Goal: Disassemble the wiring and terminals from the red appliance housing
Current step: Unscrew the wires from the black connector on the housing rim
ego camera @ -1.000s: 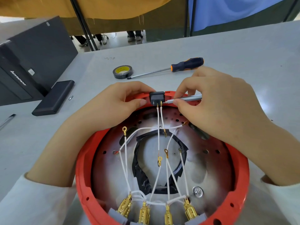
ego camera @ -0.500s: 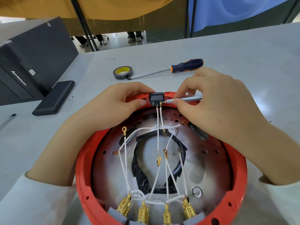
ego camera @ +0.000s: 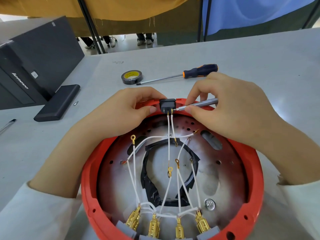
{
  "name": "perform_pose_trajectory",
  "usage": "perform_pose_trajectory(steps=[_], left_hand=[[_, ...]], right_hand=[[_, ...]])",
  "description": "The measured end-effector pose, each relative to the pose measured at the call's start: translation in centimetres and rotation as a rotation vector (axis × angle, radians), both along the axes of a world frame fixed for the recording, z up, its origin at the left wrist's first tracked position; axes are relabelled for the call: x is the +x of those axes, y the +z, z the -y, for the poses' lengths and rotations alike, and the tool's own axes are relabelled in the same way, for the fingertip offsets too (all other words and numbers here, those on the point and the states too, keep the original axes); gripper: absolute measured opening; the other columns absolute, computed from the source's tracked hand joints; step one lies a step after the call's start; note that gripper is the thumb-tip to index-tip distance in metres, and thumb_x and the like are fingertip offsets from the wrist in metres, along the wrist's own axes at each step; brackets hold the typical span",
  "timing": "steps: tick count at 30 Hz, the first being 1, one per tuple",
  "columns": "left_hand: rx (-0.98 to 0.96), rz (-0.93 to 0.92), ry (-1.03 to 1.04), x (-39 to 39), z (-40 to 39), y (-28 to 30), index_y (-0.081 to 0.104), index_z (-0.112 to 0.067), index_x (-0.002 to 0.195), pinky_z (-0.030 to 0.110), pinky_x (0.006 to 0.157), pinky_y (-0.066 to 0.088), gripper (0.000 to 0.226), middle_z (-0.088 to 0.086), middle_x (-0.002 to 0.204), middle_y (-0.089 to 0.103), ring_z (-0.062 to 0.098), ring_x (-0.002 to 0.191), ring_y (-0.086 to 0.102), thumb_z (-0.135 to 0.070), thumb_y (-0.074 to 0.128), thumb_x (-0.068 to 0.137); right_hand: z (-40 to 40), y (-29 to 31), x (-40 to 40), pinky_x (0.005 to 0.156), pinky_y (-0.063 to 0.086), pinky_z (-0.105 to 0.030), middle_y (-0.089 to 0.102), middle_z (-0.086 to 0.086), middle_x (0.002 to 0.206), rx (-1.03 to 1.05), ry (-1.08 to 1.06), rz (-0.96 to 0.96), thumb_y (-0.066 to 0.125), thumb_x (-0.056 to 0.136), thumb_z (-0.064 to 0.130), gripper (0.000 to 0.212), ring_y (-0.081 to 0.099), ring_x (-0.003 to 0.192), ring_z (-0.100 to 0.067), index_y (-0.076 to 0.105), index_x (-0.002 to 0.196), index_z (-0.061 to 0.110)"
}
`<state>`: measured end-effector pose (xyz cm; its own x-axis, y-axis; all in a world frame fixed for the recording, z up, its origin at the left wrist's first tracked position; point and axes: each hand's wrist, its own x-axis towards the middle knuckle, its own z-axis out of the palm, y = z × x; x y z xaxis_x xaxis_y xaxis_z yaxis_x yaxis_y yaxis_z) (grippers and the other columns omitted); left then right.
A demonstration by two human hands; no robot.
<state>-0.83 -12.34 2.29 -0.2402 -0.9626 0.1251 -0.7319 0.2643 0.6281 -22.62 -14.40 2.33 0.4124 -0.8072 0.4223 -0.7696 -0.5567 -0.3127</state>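
The round red appliance housing (ego camera: 256, 172) lies open side up on the table in front of me. A small black socket (ego camera: 167, 104) sits on its far rim, with two white wires (ego camera: 168, 135) running down from its pins. My left hand (ego camera: 121, 111) grips the rim just left of the socket, thumb beside it. My right hand (ego camera: 230, 104) pinches a thin grey screwdriver (ego camera: 202, 103) whose tip touches the socket's right pin. More white wires with gold ring terminals (ego camera: 170, 171) cross the metal base to several brass spade terminals (ego camera: 154, 227) at the near rim.
An orange-and-black screwdriver (ego camera: 199, 73) and a roll of black tape (ego camera: 132, 77) lie beyond the housing. A black computer case (ego camera: 34, 56) and a flat black block (ego camera: 58, 103) stand at the left, with a small screw (ego camera: 75, 103) and a pen (ego camera: 7, 124) nearby.
Both hands and the thin screwdriver stay at the socket; nothing has visibly moved apart from a slight shift of the view.
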Motion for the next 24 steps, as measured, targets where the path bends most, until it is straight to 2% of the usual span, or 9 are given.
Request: perform_pose_trajectory(steps=[3, 6, 10, 15, 20, 24], left_hand=[[-0.007, 0.016, 0.004, 0.0, 0.0, -0.1, 0.059, -0.045, 0.101, 0.008, 0.087, 0.041, 0.034, -0.029, 0.101, 0.065, -0.010, 0.098, 0.059, -0.012, 0.055, 0.093], [-0.013, 0.022, 0.003, 0.0, 0.1, -0.1, 0.060, -0.045, 0.101, 0.009, 0.086, 0.040, 0.035, -0.028, 0.101, 0.066, -0.009, 0.098, 0.059, -0.011, 0.055, 0.093], [-0.007, 0.018, 0.003, 0.0, 0.1, -0.1, 0.059, -0.045, 0.102, 0.019, 0.093, 0.042, 0.036, -0.024, 0.104, 0.066, -0.006, 0.100, 0.059, -0.010, 0.055, 0.093], [-0.009, 0.018, 0.004, -0.1, 0.0, 0.0, 0.060, -0.042, 0.103, 0.015, 0.092, 0.043, 0.034, -0.025, 0.103, 0.066, -0.008, 0.099, 0.059, -0.010, 0.054, 0.093], [-0.001, 0.033, 0.019, -0.2, 0.0, 0.1, 0.062, -0.038, 0.107, 0.023, 0.096, 0.043, 0.031, -0.023, 0.105, 0.066, -0.005, 0.101, 0.059, -0.011, 0.054, 0.093], [-0.006, 0.041, 0.021, -0.2, -0.1, 0.2, 0.062, -0.037, 0.107, 0.022, 0.096, 0.043, 0.030, -0.022, 0.105, 0.066, -0.005, 0.100, 0.059, -0.011, 0.054, 0.093]], right_hand=[[0.5, 0.3, -0.1, 0.056, 0.027, -0.017, 0.051, 0.014, 0.082, 0.014, 0.034, -0.029, 0.054, 0.075, 0.050, 0.013, 0.045, 0.064, -0.001, 0.059, 0.080, 0.039], [0.9, 0.5, 0.0, 0.055, 0.027, -0.019, 0.051, 0.013, 0.080, 0.003, 0.047, -0.049, 0.056, 0.075, 0.049, 0.012, 0.045, 0.065, -0.002, 0.060, 0.077, 0.038], [1.4, 0.7, -0.1, 0.056, 0.027, -0.019, 0.052, 0.013, 0.081, 0.024, 0.079, -0.037, 0.054, 0.073, 0.047, 0.010, 0.044, 0.062, 0.000, 0.059, 0.073, 0.039], [2.0, 0.9, -0.1, 0.057, 0.028, -0.021, 0.054, 0.014, 0.082, 0.055, 0.124, -0.022, 0.051, 0.070, 0.051, 0.013, 0.046, 0.065, 0.005, 0.058, 0.070, 0.040], [2.5, 1.0, -0.2, 0.059, 0.029, -0.019, 0.055, 0.014, 0.084, 0.042, 0.169, -0.032, 0.059, 0.075, 0.047, 0.007, 0.049, 0.070, 0.005, 0.057, 0.070, 0.042], [2.7, 1.0, -0.2, 0.061, 0.032, -0.019, 0.055, 0.013, 0.084, 0.047, 0.193, -0.033, 0.059, 0.074, 0.047, 0.006, 0.049, 0.071, 0.004, 0.057, 0.070, 0.043]])
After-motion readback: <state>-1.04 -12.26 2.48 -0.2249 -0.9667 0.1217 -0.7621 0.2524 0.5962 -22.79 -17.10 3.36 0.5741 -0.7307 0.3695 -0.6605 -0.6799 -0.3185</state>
